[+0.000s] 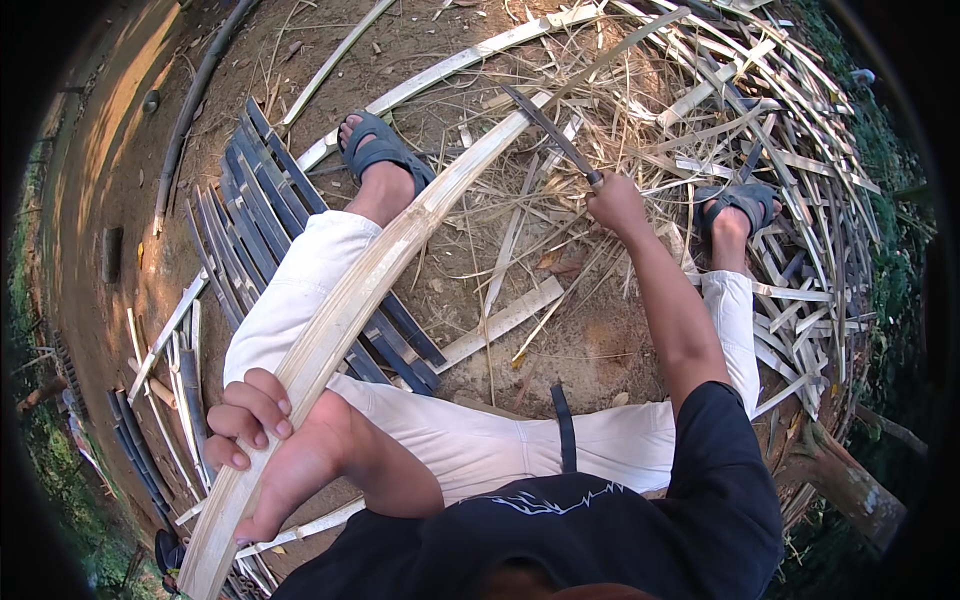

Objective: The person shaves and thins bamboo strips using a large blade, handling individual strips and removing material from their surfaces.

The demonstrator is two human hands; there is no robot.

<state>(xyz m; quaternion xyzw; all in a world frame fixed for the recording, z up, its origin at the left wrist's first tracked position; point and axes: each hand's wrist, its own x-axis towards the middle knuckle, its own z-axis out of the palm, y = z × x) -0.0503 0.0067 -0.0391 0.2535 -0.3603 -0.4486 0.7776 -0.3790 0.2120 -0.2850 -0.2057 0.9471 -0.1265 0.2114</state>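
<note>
1. The left hand (310, 450) is wrapped around the near part of a long, pale bamboo slat (375, 265), its fingers curled over the left edge and the fingertips on the upper face. The slat runs up across the left trouser leg (290, 305), its far end between the feet.
2. The right hand (617, 207) is closed in a fist on the handle of a knife (553, 135), whose dark, narrow blade lies at the slat's far end.
3. To work this well, the left hand would best hold the slat firmly, without twist, so the edge meets a steady surface.
4. A shallow blade angle and short, even strokes should suit the bamboo's long grain — too steep, and the edge may dig in.
5. The stroke is best directed outward, clear of the left sandal (385, 150) and the left leg, both close to the slat.
6. A thin, curved strip (620, 48) reaches away from the blade; whether it is joined to the slat or lies behind it cannot be told.
7. Most of the knife's handle is hidden inside the fist, and the exact contact of edge and bamboo is too small to judge.
8. The slat's near end runs into the dark lens rim — whether it rests on the leg is also unclear.
</note>
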